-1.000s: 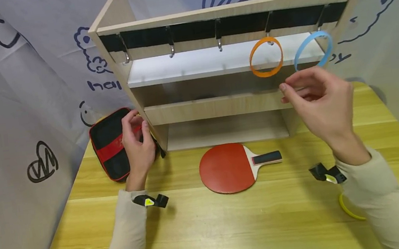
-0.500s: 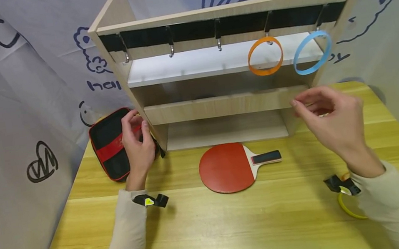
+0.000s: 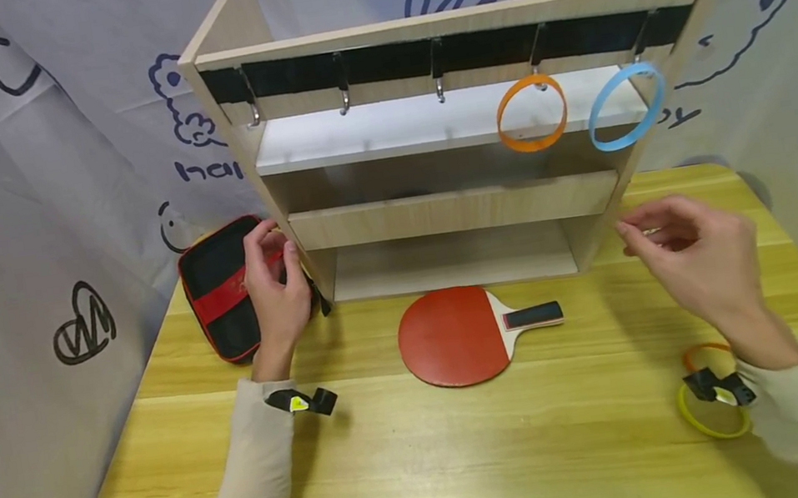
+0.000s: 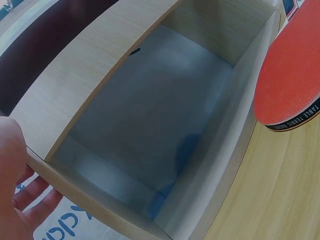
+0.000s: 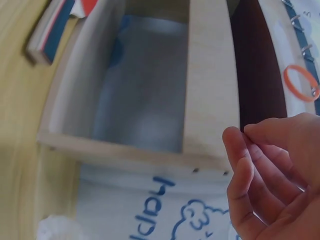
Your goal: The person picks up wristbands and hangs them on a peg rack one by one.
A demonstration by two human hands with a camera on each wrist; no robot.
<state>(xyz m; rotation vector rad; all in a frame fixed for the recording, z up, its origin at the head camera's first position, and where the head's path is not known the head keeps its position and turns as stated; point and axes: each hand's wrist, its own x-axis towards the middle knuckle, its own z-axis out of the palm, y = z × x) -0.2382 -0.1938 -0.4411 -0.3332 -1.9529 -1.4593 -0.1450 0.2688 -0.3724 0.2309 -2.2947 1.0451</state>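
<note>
The right hand [image 3: 702, 251] holds nothing: its fingers are loosely curled, thumb tip close to the index fingertip, to the right of a pale wood-grain rack [image 3: 455, 212] and apart from it. The left hand [image 3: 277, 282] rests at the outer side of the rack's left panel, fingers loosely bent.

Up and to the left of the right hand, a thin light-blue ring [image 3: 616, 145] hangs from the rightmost metal hook of the rack's black strip [image 3: 385, 63]. Just left of it, a thin orange ring [image 3: 533, 145] hangs from the next hook. Near the right wrist, on the yellow wooden table [image 3: 472, 458], lie a second orange ring [image 3: 705, 346] and, on its near side, a yellow ring [image 3: 685, 411], both partly hidden.

A red table-tennis bat [image 3: 452, 339] with a black handle lies flat before the rack, handle to the right. Just beyond the left hand, at the far left of the table, is a black case [image 3: 208, 270] with a red band. White cloth [image 3: 84, 215] with dark-blue drawings hangs behind.
</note>
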